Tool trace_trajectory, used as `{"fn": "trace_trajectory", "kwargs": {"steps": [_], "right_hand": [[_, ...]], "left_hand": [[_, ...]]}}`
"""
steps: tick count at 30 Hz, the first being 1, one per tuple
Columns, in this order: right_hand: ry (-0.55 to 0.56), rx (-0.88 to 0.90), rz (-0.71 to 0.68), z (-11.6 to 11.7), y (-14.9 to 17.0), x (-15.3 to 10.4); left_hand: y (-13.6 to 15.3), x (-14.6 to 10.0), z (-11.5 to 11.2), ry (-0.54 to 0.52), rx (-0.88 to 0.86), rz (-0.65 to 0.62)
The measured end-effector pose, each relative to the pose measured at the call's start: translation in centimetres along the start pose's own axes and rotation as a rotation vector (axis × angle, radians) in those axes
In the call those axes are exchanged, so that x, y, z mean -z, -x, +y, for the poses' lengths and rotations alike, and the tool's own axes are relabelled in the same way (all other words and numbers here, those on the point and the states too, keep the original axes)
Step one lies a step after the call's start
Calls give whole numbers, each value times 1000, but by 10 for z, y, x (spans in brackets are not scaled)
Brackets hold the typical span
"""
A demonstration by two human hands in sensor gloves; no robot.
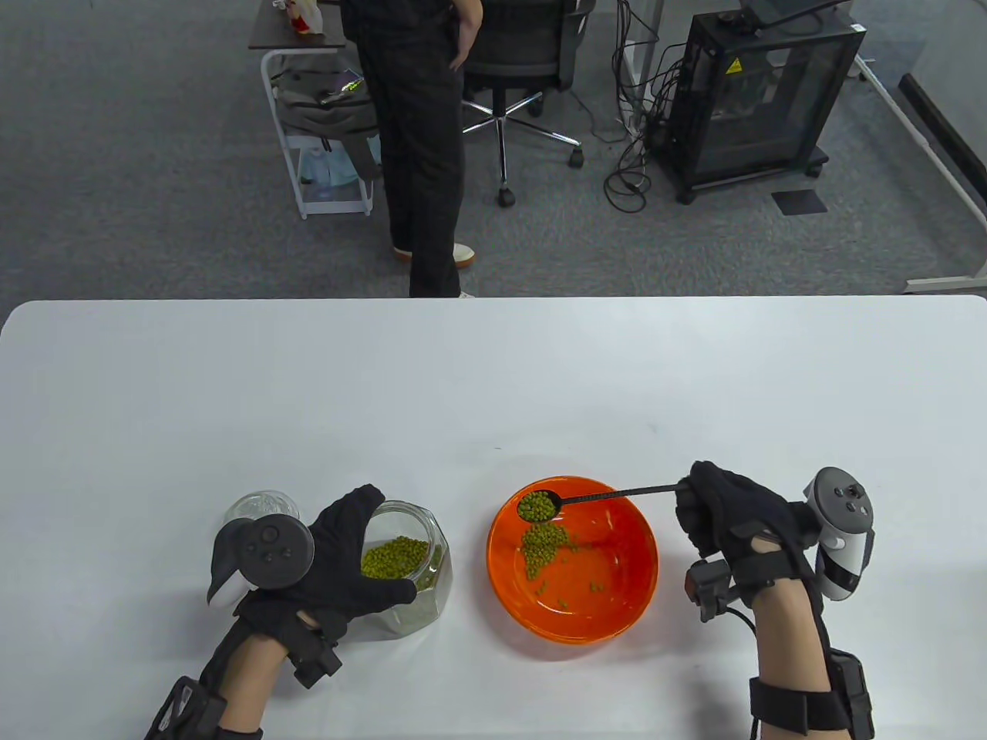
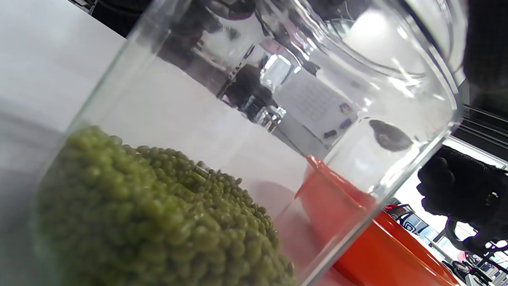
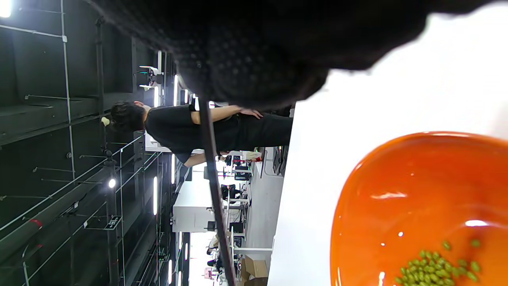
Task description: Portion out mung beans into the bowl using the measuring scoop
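An orange bowl (image 1: 609, 593) sits on the white table, with a small heap of mung beans (image 1: 546, 549) inside. My right hand (image 1: 713, 512) pinches the thin black handle of a measuring scoop (image 1: 539, 506), whose bean-filled head hangs over the bowl's far left rim. My left hand (image 1: 351, 551) grips a tilted glass jar (image 1: 405, 566) of mung beans, just left of the bowl. In the left wrist view the jar (image 2: 278, 119) and its beans (image 2: 158, 214) fill the frame, the bowl (image 2: 369, 246) behind. The right wrist view shows the scoop handle (image 3: 214, 178) and the bowl (image 3: 416, 190).
A glass lid (image 1: 261, 507) lies on the table behind my left hand. Beyond the table's far edge stands a person (image 1: 420, 139), with an office chair (image 1: 524, 69), a small cart (image 1: 324, 139) and a black cabinet (image 1: 759, 100) on the carpet.
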State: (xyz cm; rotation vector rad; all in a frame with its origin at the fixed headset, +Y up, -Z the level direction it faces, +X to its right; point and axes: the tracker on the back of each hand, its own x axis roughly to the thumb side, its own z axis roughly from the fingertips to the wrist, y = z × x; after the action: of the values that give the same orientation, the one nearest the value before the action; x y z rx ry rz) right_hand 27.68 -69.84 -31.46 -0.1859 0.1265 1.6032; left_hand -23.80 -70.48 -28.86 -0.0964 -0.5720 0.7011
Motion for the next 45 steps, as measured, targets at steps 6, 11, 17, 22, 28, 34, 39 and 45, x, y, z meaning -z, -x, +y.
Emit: {"fn": "trace_trajectory", "kwargs": {"steps": [6,11,17,22,28,34,39,45], "right_hand": [[12,-3,28,-11,9,1],[59,-25,30,-21,15,0],[125,-188,-1,-23,11,-4],[137,-293,-74,-16,1,-10],[144,-488,-179,-4,-13,-19],[122,-615,-350,9,-26,-27],[119,-761,-520,21,-38,-39],[120,-853,-695,33,-48,-55]], "left_hand": [[0,0,0,2,3,3],[0,0,0,5,9,3],[0,0,0,6,11,4],[0,0,0,7,14,5],[0,0,0,6,14,5],[0,0,0,8,15,6],[0,0,0,10,20,6],[0,0,0,10,23,6]]}}
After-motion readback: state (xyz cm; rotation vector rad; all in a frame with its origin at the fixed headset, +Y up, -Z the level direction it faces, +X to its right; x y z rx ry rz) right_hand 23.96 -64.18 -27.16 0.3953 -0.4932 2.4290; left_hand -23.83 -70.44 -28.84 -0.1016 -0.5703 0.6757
